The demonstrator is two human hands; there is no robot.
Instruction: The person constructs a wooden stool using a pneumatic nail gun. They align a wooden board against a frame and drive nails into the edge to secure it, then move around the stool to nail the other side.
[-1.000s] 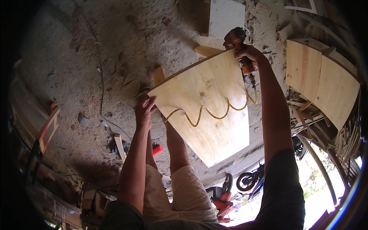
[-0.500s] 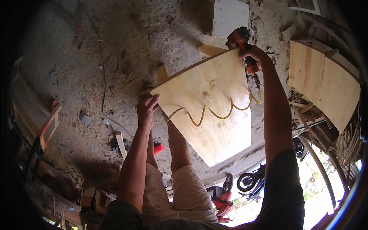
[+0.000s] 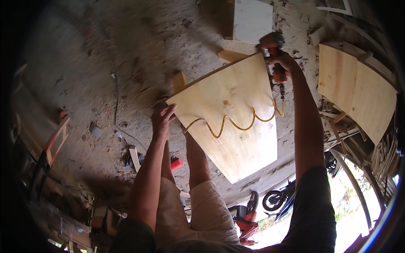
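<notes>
A pale wooden panel [image 3: 236,95], wider at its far edge, spans the middle of the view. My left hand [image 3: 162,121] is closed on its left corner, thumb on the top face. Beyond the panel's far right corner, my right hand [image 3: 286,64] grips an orange and black nail gun [image 3: 278,75]. The gun's head stands just off that corner. From its lower end a yellow coiled air hose [image 3: 223,122] loops across the panel. Wooden pieces [image 3: 179,81] stick out from under the far edge.
A pale board [image 3: 253,21] lies at the far side. To the right, another wooden panel [image 3: 356,84] rests above scrap sticks. A red bottle-like thing [image 3: 176,163] is by my feet. Motorcycles [image 3: 276,200] stand near the bright opening, and a dark cable [image 3: 117,105] crosses the dusty floor.
My right hand has shifted the nail gun slightly right and nearer to me, its head now a little off the panel's corner. My left hand and the panel hold nearly still.
</notes>
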